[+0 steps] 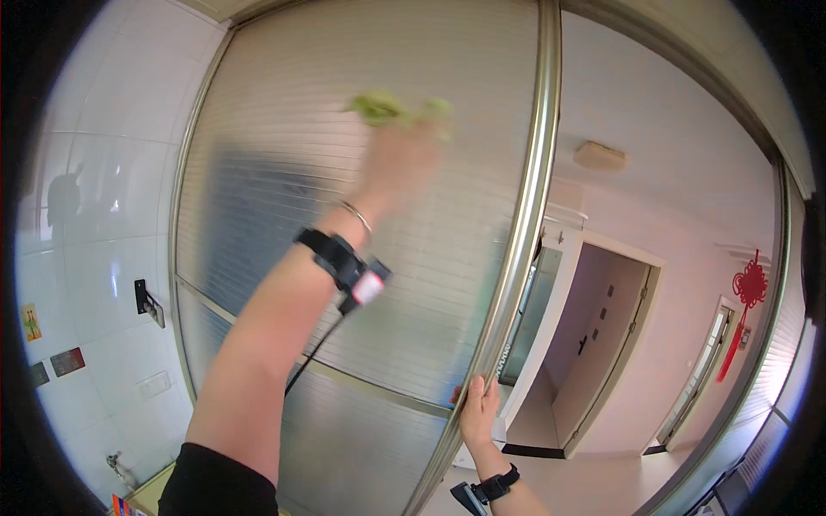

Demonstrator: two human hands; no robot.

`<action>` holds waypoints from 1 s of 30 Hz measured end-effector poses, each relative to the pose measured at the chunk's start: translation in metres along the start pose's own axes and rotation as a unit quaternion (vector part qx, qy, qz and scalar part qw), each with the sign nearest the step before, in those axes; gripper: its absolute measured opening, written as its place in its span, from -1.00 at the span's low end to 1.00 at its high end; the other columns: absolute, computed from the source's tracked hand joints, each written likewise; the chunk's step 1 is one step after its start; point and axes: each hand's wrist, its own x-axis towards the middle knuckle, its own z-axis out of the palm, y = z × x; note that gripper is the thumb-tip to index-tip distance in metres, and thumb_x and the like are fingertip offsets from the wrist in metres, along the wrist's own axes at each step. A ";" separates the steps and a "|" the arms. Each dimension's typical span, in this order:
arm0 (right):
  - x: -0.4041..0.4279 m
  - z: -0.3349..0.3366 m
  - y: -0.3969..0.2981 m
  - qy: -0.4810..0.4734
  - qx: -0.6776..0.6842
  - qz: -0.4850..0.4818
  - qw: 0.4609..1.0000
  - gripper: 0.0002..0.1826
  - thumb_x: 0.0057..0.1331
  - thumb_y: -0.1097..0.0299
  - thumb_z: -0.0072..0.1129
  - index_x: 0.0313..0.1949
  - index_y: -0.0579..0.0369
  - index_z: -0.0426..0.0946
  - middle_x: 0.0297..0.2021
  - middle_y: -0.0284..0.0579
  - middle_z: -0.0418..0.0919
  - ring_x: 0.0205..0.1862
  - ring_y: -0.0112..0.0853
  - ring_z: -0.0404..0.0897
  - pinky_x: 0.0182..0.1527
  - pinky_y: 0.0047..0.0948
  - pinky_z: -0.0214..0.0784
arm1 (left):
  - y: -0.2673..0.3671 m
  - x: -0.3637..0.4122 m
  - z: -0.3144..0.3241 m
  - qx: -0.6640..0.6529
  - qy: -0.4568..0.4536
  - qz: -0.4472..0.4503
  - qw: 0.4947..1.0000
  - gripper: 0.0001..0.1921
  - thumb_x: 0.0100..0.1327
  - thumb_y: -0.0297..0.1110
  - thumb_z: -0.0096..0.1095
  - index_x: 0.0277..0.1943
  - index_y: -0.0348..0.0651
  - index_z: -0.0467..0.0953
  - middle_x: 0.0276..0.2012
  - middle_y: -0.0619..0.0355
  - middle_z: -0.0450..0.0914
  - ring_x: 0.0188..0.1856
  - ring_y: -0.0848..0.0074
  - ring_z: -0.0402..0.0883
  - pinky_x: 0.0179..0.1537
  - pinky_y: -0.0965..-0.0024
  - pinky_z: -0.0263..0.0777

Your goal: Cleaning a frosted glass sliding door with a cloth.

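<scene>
My left hand (403,158), blurred, holds a green cloth (381,108) against the upper pane of a ribbed, frosted glass sliding door (413,258). The cloth sticks out past the fingers on both sides. That wrist wears a thin metal bangle (356,216) and a black strap with a small device and a cable (342,264). Lower down on the right, my right hand (479,409) grips the metal edge frame (516,277) of the door, with fingers around it. Its wrist also has a black strap and device (487,490).
White wall tiles (110,193) at left carry a black bracket (148,302); a metal valve (119,467) is low down. Right of the door, an opening shows a room with an inner door (600,348), a ceiling lamp (600,157) and a red knot ornament (750,282). Another glass panel (768,361) stands far right.
</scene>
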 end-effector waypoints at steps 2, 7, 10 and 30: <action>-0.001 -0.001 0.003 -0.002 0.008 -0.002 1.000 -0.59 0.38 -0.05 -0.18 -0.29 0.11 0.23 -0.58 -0.21 0.36 -0.59 -0.46 0.45 -0.54 -0.49 0.34 | 0.056 -0.025 0.024 0.013 0.059 0.137 0.989 -0.50 0.29 -0.26 -0.14 0.31 -0.03 0.16 0.12 -0.14 0.37 0.11 0.05 0.34 0.24 0.05 0.04; -0.004 -0.004 0.004 0.001 0.059 0.013 0.998 -0.70 0.41 0.13 -0.17 -0.26 0.15 0.27 -0.58 -0.23 0.34 -0.57 -0.49 0.44 -0.53 -0.50 0.32 | 0.063 -0.036 0.018 -0.077 0.109 0.225 0.965 -0.49 0.29 -0.29 -0.15 0.32 -0.02 0.13 0.10 -0.09 0.41 0.14 0.09 0.32 0.25 0.05 0.01; -0.001 -0.004 0.005 -0.016 0.043 -0.003 0.999 -0.72 0.41 0.15 -0.17 -0.25 0.15 0.26 -0.57 -0.25 0.34 -0.57 -0.50 0.44 -0.53 -0.50 0.33 | 0.022 -0.018 0.005 0.127 0.015 0.170 0.977 -0.48 0.29 -0.30 -0.15 0.33 -0.03 0.11 0.08 -0.02 0.41 0.11 0.15 0.36 0.21 0.03 0.06; 0.001 -0.009 0.017 -0.011 0.029 -0.020 0.999 -0.67 0.40 0.09 -0.15 -0.27 0.15 0.27 -0.60 -0.27 0.32 -0.62 -0.50 0.38 -0.54 -0.50 0.28 | -0.007 -0.035 0.002 0.064 0.024 0.113 0.991 -0.48 0.23 -0.38 -0.07 0.28 -0.09 0.18 0.08 -0.11 0.41 0.12 0.14 0.37 0.22 0.10 0.10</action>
